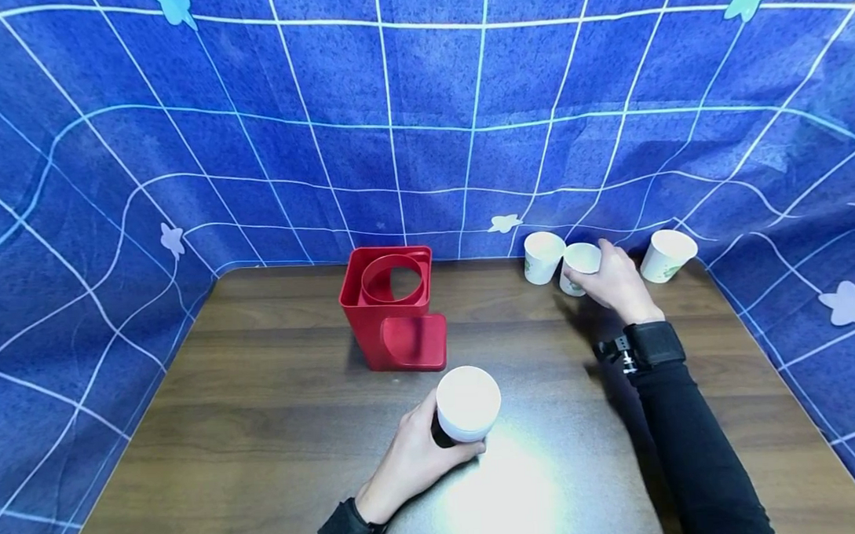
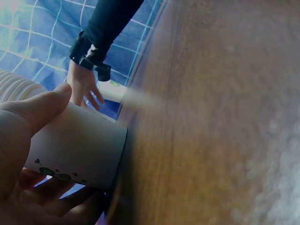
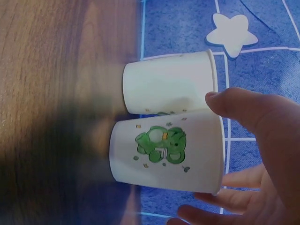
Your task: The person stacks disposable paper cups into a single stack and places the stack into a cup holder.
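- Left hand [image 1: 413,460]: I log it curled round a white paper cup [image 1: 468,403] near the front middle of the desk; thumb along one side, fingers under the other in the left wrist view. That cup [image 2: 77,152] carries a small green print low on its wall.
- Right hand [image 1: 615,280]: closed round a second white paper cup with a green cartoon print [image 3: 168,152], at the far right of the desk; thumb [image 3: 248,110] over the rim end, fingers below.
- Handling, my judgement: thin paper, very light, easily crushed; hold mid-wall with soft pressure, not by the rim alone.
- Neighbouring white paper cup [image 1: 543,257]: touching the gripped one on its left; seen side by side in the right wrist view [image 3: 168,82].
- Third loose white paper cup [image 1: 667,255]: right of the right hand, apart from it.
- Red plastic cup holder with a round opening [image 1: 393,307]: middle of the desk, beyond the left hand.
- Dark wood-grain desk [image 1: 263,430]: carries all items.
- Blue grid-patterned cloth backdrop [image 1: 422,126]: surrounds the desk.
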Available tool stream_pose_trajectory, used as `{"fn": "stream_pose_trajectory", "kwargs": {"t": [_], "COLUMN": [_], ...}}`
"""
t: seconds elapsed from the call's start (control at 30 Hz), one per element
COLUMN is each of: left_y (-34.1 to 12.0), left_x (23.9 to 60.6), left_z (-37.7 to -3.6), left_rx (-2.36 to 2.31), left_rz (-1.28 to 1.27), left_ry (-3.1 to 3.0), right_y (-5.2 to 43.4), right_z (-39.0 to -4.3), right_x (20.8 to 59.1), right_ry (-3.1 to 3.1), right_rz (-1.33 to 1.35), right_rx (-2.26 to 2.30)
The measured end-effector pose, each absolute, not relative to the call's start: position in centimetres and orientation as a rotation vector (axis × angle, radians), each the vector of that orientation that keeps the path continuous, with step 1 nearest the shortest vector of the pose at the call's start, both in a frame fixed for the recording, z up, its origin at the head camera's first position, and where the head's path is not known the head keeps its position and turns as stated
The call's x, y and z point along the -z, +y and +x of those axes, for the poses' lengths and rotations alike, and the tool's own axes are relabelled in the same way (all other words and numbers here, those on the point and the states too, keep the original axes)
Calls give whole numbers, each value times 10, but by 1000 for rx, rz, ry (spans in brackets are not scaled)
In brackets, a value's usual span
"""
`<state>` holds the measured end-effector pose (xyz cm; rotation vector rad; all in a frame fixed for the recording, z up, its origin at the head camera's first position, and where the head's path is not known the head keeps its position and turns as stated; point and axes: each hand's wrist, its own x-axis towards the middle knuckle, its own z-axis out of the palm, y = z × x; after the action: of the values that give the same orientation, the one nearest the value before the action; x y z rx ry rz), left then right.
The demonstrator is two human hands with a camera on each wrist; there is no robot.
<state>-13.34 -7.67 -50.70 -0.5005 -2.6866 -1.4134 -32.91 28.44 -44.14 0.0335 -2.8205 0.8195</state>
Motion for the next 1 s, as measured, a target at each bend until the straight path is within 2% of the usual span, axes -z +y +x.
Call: {"fn": "stream_pose_trajectory", "kwargs": {"t": [0.37,1.0], "left_y": [-76,-77], "left_x": [507,507], "left_z": [-134,-135], "left_rx": [1429,1454], "left_rz": [-506,-498], "left_ry": [-2682,-2685], "right_y": [287,260], "right_z": [-317,-254], "right_x": [440,417], "right_ry": [-2752,-2653], "right_rz": [99,204], "right_rx": [-779,-813]}}
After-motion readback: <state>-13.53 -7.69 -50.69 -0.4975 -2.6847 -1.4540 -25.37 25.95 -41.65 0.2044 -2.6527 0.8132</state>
